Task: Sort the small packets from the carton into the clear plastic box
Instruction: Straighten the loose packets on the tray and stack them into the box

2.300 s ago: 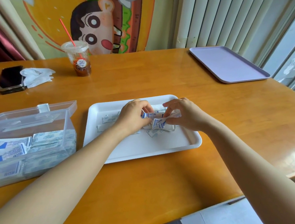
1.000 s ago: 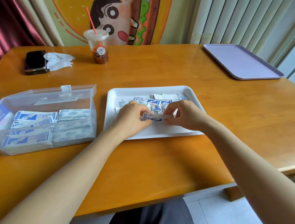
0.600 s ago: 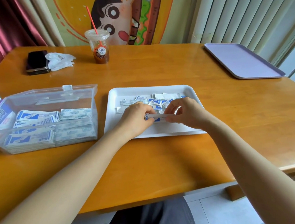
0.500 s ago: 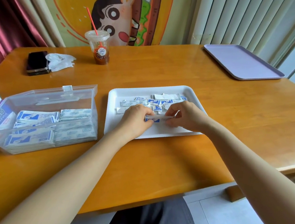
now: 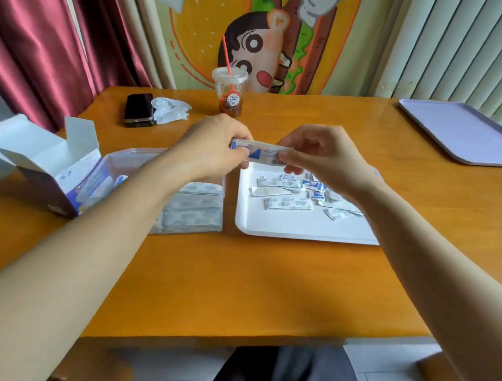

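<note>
Both hands are up above the white tray (image 5: 300, 229), sharing one stack of packets (image 5: 260, 154). The left hand (image 5: 210, 151) has its fingers curled round one end, the right hand (image 5: 321, 159) pinches the other. Loose packets (image 5: 290, 204) lie scattered on the tray. Just left of the tray stands the clear box (image 5: 194, 213) with packets stacked inside, and left of that the open carton (image 5: 35, 170).

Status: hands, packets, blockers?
Left hand and right hand each pinch one end of a packet stack, midair. Clear plastic box partly filled. Loose packets on white tray. Nothing blocking.
</note>
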`<action>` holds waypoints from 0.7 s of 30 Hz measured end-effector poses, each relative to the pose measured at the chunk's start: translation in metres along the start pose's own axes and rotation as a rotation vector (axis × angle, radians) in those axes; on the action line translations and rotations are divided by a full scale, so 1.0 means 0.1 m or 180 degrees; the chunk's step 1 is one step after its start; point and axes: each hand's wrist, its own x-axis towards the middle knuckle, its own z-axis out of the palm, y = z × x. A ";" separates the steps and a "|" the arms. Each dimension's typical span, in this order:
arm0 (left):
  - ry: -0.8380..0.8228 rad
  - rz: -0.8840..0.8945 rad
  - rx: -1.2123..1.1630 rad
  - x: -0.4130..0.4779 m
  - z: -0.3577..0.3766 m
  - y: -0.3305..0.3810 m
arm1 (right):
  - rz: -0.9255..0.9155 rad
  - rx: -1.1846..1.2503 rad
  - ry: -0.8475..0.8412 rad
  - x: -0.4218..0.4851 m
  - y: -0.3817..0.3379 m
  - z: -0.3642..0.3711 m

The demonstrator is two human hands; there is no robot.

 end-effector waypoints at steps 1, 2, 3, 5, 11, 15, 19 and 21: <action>-0.0068 -0.0092 -0.0038 -0.06 -0.09 -0.10 | -0.0070 0.0000 -0.0031 0.07 -0.05 0.12; -0.0132 -0.0163 -0.0063 -0.10 -0.16 -0.19 | -0.0123 -0.0014 -0.0054 0.13 -0.08 0.23; -0.0181 -0.0250 -0.0073 -0.16 -0.23 -0.30 | -0.0166 -0.0026 -0.0093 0.21 -0.13 0.35; -0.0258 -0.0389 -0.0067 -0.26 -0.32 -0.46 | -0.0194 -0.0036 -0.0198 0.32 -0.21 0.55; -0.0438 -0.0669 0.0036 -0.45 -0.50 -0.87 | -0.0221 -0.0549 -0.0794 0.60 -0.41 1.01; -0.0366 -0.0753 0.0401 -0.52 -0.59 -1.07 | -0.0049 -0.0547 -0.0947 0.73 -0.49 1.17; 0.0063 -0.0736 0.0625 -0.54 -0.65 -1.21 | 0.0168 -0.0562 -0.1189 0.82 -0.54 1.29; 0.0061 -0.0686 0.0620 -0.51 -0.66 -1.25 | 0.0283 -0.0518 -0.1370 0.85 -0.56 1.33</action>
